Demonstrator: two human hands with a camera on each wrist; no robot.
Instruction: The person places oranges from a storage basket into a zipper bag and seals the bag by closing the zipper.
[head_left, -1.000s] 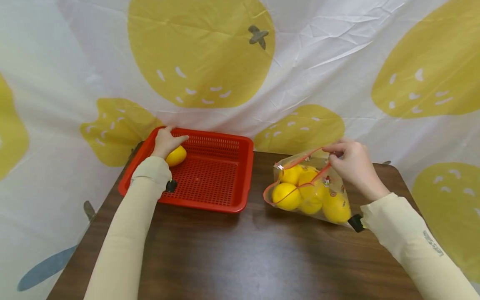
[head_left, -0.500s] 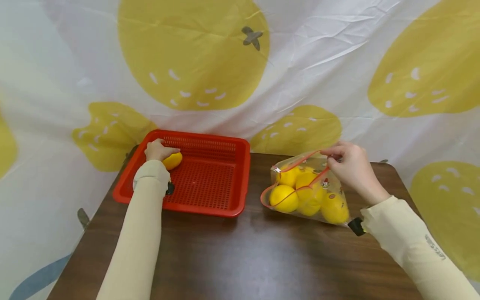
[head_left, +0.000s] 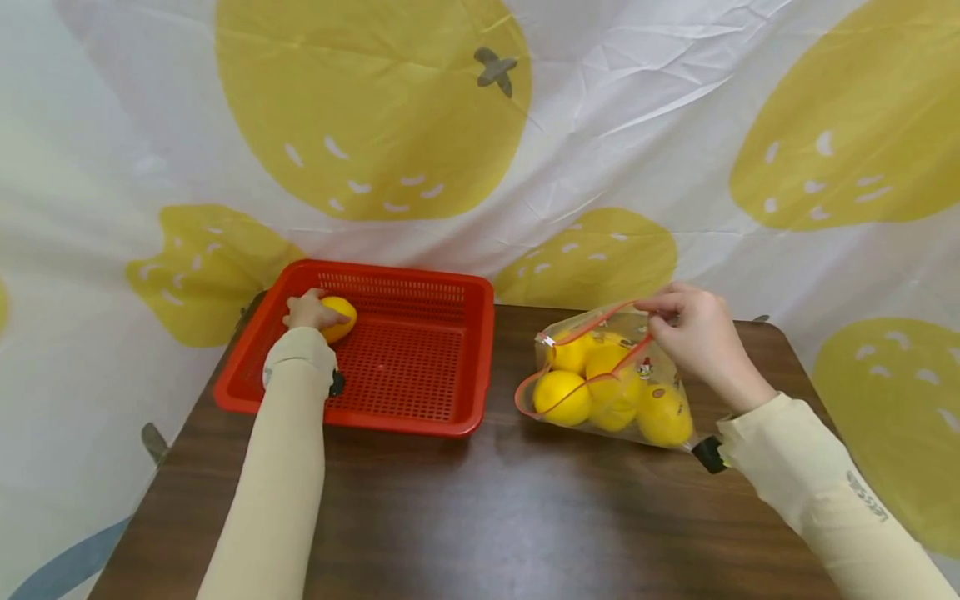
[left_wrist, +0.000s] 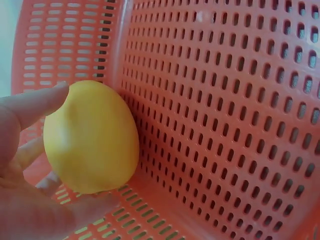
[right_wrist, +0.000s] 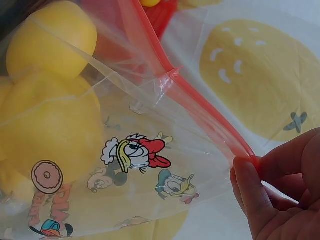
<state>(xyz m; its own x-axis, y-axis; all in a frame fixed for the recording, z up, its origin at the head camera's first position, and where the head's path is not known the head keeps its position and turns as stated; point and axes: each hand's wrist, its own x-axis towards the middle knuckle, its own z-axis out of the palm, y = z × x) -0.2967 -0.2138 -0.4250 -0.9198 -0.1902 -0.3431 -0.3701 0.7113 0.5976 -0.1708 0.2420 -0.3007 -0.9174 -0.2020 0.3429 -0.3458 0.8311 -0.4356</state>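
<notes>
A yellow lemon (head_left: 339, 319) sits in the left back part of a red plastic basket (head_left: 483, 358). My left hand (head_left: 307, 310) holds it from the left; in the left wrist view the fingers and thumb curve round the lemon (left_wrist: 92, 137), which lies against the slotted wall. To the right, a clear zip bag (head_left: 551, 337) with a red rim and cartoon prints has several lemons (head_left: 562, 397) inside. My right hand (head_left: 693, 329) pinches the upper corner of the bag's mouth between thumb and fingers, and the mouth gapes toward the left.
Both basket and bag stand on a dark brown wooden table (head_left: 480, 517). Behind it hangs a white cloth (head_left: 600, 125) with large yellow fruit prints, close to the basket's back rim. A strip of bare tabletop separates basket and bag.
My left hand has come lower into the basket and closed in on the lemon, which has turned a little. The right hand keeps its pinch on the bag. The head view has shifted slightly.
</notes>
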